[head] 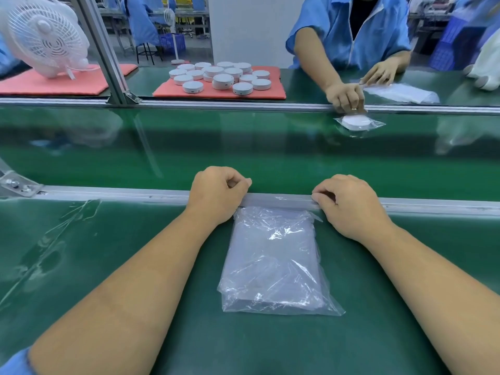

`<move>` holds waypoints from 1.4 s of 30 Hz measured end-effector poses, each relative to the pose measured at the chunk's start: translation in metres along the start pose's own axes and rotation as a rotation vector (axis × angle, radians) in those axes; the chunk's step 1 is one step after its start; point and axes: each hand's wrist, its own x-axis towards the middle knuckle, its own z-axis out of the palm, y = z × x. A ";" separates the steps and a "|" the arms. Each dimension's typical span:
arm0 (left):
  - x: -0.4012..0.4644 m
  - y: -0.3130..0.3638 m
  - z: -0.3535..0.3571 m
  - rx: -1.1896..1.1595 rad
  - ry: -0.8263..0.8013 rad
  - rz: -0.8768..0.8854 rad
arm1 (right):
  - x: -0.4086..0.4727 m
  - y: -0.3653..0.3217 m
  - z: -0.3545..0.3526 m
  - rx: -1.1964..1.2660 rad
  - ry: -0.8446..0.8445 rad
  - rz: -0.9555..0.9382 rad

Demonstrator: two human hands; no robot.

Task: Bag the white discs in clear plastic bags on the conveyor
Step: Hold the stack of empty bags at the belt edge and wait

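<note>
We face a green conveyor (243,147) in a factory line. Our left hand (216,196) and right hand (349,204) rest on the metal rail (108,192), fingers curled, holding nothing, well apart. Between them lies a pack of clear bags (273,263). Across the belt, white discs (221,75) sit on a pink mat (270,90), and a worker's hand (343,97) touches a bagged disc (355,122).

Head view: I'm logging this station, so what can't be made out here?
- Left hand and right hand: fingers curl away over the rail; whether they pinch anything is hidden.
- Bag stack: count unreadable, clear layers blend.
- Bagged disc: near edge covered by the opposite worker's hand.
- Discs on the pad: rear ones hidden behind front ones.
- Fan: cut off by the top-left edge.
</note>
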 end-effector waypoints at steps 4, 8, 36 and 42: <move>0.000 -0.001 0.001 0.003 -0.003 -0.008 | 0.000 0.000 0.001 0.004 0.008 0.005; 0.001 -0.001 0.001 0.002 0.003 0.000 | 0.000 0.000 0.001 0.009 0.008 0.004; 0.001 -0.003 0.002 -0.015 0.012 0.012 | 0.000 0.000 0.001 -0.003 -0.002 0.008; 0.000 -0.002 0.002 -0.023 0.011 0.004 | 0.000 0.000 0.000 0.003 -0.002 0.014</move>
